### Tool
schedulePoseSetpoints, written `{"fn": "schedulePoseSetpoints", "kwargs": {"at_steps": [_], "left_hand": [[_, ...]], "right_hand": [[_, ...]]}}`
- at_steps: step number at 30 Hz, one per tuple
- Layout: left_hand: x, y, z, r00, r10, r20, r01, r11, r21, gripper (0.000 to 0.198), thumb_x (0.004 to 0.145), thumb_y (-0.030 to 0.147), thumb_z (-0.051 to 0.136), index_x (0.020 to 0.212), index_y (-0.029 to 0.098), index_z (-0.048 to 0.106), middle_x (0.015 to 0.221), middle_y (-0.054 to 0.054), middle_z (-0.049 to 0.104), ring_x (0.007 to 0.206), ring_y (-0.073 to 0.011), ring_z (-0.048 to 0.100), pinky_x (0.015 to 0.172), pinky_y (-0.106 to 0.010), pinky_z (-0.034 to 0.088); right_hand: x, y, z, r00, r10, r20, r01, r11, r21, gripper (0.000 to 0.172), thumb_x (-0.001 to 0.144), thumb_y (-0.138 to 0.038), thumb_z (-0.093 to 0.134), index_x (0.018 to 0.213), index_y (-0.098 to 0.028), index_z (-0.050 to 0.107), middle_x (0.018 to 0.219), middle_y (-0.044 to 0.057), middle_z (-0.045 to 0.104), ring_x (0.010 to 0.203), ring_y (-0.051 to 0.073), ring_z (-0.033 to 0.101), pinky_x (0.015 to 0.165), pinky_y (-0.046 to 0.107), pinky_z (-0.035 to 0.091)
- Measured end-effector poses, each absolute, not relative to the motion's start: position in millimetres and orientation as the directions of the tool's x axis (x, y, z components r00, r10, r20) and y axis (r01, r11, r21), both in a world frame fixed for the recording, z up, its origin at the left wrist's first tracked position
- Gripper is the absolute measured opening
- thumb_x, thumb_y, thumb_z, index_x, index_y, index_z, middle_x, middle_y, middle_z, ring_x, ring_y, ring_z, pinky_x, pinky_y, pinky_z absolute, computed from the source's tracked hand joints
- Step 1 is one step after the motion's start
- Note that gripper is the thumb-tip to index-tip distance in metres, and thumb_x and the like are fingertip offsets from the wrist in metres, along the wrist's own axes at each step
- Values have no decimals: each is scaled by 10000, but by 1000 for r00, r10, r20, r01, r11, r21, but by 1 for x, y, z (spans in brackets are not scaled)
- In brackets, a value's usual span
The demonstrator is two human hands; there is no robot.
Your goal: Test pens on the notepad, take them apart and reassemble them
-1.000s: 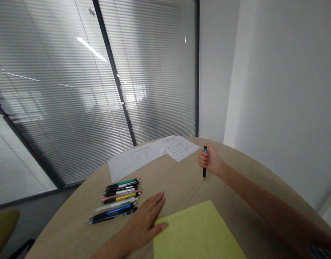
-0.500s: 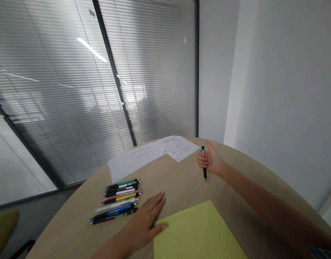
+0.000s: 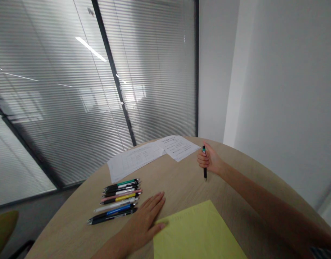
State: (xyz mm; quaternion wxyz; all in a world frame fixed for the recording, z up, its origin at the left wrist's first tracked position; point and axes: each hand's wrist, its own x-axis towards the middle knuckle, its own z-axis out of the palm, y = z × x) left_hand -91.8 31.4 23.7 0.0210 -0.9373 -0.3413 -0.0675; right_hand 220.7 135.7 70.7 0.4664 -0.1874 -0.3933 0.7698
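My right hand (image 3: 210, 160) is closed in a fist around a black pen with a green top (image 3: 204, 172), held upright with its tip near the wooden table (image 3: 181, 181). My left hand (image 3: 145, 221) lies flat and open on the table, its thumb on the left edge of a yellow sheet of paper (image 3: 195, 233). Just left of that hand is a row of several pens (image 3: 117, 199) in black, green, pink, yellow, white and blue.
Two white printed sheets (image 3: 135, 158) (image 3: 178, 146) lie at the far side of the round table. Behind them stands a glass wall with blinds (image 3: 73, 90) and a dark frame. A white wall (image 3: 284, 90) is on the right.
My right hand has shifted very slightly with the pen, which has tilted a little. My left hand has stayed where it was.
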Motion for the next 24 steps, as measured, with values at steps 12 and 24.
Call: {"fn": "schedulePoseSetpoints", "kwargs": {"at_steps": [12, 24], "left_hand": [[-93, 31, 23, 768, 611, 194, 620, -784, 15, 576, 860, 470, 348, 1349, 211, 187, 1368, -94, 292, 1227, -247, 296, 972, -422, 312], [-98, 36, 14, 784, 558, 271, 580, -814, -1, 643, 845, 438, 413, 1363, 267, 73, 1375, -72, 265, 1210, -256, 323, 960, -409, 323]], "right_hand": [[223, 148, 56, -230, 970, -72, -318, -145, -937, 89, 632, -99, 487, 663, -171, 446, 527, -28, 504, 426, 64, 427, 393, 163, 330], [303, 194, 9, 250, 962, 110, 249, 46, -967, 295, 604, -139, 536, 894, -161, 581, 473, -37, 538, 420, 122, 508, 429, 235, 409]]}}
